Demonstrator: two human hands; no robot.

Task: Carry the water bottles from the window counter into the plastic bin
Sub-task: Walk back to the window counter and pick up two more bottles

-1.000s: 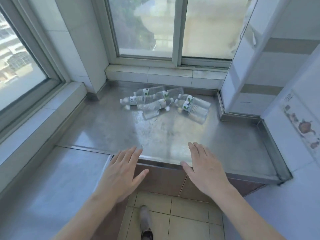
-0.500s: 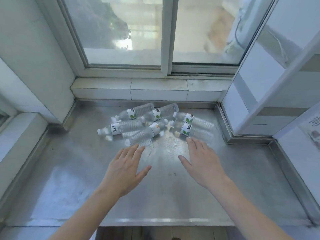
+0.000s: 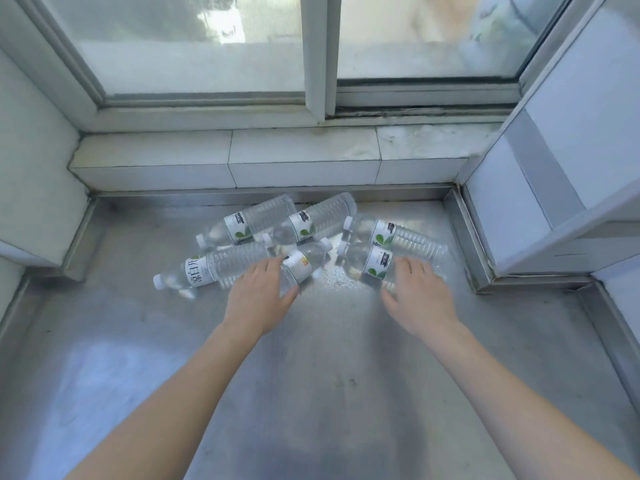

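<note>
Several clear water bottles lie in a heap on the steel window counter (image 3: 329,368), close to the tiled sill. My left hand (image 3: 258,301) lies flat over the lower body of the middle bottle with a white and orange label (image 3: 300,265), fingers spread and not wrapped round it. My right hand (image 3: 419,301) rests its fingertips on the near right bottle with a green leaf label (image 3: 377,265), thumb held apart. Another bottle (image 3: 207,271) lies to the left. Two more (image 3: 254,220) (image 3: 313,220) lie behind, and one (image 3: 401,239) at the right. The plastic bin is out of view.
A tiled sill (image 3: 301,161) and the window frame (image 3: 318,64) close off the back. A white wall corner (image 3: 38,168) stands on the left and a tiled pillar (image 3: 540,188) on the right. Raised steel lips edge the counter.
I have leaned in closer to the counter. Both hands have moved forward from the counter's front edge and now touch the bottles. The bottles have not shifted.
</note>
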